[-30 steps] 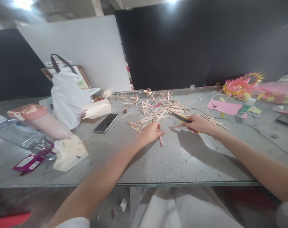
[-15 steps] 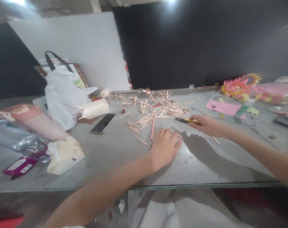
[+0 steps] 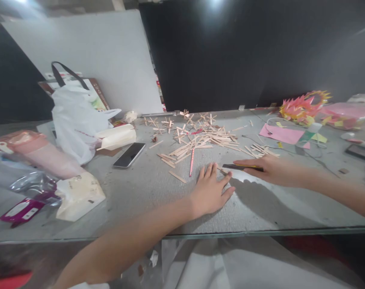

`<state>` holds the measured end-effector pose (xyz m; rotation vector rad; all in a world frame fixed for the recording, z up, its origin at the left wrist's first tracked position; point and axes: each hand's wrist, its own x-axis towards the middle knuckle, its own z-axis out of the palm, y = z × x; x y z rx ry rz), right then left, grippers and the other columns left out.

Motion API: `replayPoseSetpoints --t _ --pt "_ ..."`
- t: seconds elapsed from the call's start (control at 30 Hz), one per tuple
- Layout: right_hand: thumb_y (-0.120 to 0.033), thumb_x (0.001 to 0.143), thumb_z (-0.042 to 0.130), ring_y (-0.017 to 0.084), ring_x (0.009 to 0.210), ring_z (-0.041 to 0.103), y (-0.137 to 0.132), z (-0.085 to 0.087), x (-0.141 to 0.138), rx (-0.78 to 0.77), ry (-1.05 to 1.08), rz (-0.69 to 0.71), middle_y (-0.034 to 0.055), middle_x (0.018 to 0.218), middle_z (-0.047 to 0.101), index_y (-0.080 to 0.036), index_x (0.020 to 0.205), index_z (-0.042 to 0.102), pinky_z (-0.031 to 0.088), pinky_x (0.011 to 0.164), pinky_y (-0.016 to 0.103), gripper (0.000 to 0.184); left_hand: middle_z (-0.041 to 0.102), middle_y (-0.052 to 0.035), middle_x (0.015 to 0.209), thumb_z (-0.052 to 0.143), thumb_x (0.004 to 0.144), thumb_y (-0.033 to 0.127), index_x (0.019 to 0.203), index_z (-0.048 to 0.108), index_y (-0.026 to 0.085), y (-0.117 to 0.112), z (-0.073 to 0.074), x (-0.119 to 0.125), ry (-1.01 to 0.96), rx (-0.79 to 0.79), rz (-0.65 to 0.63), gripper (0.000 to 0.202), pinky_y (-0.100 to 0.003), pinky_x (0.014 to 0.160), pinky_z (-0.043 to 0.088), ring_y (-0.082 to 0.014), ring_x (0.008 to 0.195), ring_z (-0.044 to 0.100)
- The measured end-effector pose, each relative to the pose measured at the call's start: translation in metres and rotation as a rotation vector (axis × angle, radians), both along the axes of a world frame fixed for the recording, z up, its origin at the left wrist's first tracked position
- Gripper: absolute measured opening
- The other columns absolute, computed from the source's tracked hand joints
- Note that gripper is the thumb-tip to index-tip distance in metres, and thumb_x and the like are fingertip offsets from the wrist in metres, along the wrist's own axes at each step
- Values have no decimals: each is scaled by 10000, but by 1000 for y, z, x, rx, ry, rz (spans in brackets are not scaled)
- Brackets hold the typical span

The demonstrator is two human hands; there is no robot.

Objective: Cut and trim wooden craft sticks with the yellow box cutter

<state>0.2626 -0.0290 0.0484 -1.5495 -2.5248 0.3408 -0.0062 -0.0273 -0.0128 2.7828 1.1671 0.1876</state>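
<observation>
My left hand (image 3: 211,190) lies with fingers spread on the grey tabletop, its fingertips pressing on a small wooden stick (image 3: 222,170). In my right hand (image 3: 271,168) is a yellow and black utility knife (image 3: 245,167), its dark blade pointing left. The blade tip is close to the stick; whether it touches I cannot tell. Beyond my hands lies a loose pile of wooden sticks (image 3: 221,138), and a pink patterned pencil (image 3: 191,162) extends from it toward me. Shorter stick pieces (image 3: 257,150) lie just behind my right hand.
On the left are a phone (image 3: 129,155), a white plastic bag (image 3: 72,120), a pink bottle (image 3: 46,154) and a beige packet (image 3: 80,196). Pink paper (image 3: 281,133), a cable and a spiky paper craft (image 3: 302,108) lie at the right. The table's front edge (image 3: 218,235) runs close to me.
My right hand has brought the knife down and nearer to me, beside the stick, uncovering the short pieces behind it. The fingers of my left hand have spread wider.
</observation>
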Motion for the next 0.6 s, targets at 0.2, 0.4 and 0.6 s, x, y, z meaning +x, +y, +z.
replayPoseSetpoints --t 0.2,0.4,0.6 --pt "-493 1082 403 200 603 642 0 1 -5 -124 -19 -34 11 706 717 -367 1536 622 436 638 299 520 316 -196 1736 325 1111 570 1661 395 285 0 2 0 1 -24 -11 624 -658 1266 240 -450 1630 214" --pt "-499 1057 444 170 492 533 2 -4 -4 -147 -20 -92 -12 619 640 -370 1535 620 351 562 284 525 332 -196 1727 356 1101 574 1662 390 295 0 0 -1 -19 -21 -7 628 -670 1251 257 -455 1624 228" --pt "-470 1056 438 160 521 523 3 -6 -1 -138 -28 -57 -7 634 625 -374 1520 636 325 567 280 513 352 -196 1712 332 1104 572 1643 423 295 0 -3 -1 -39 5 -5 613 -664 1246 255 -450 1615 243"
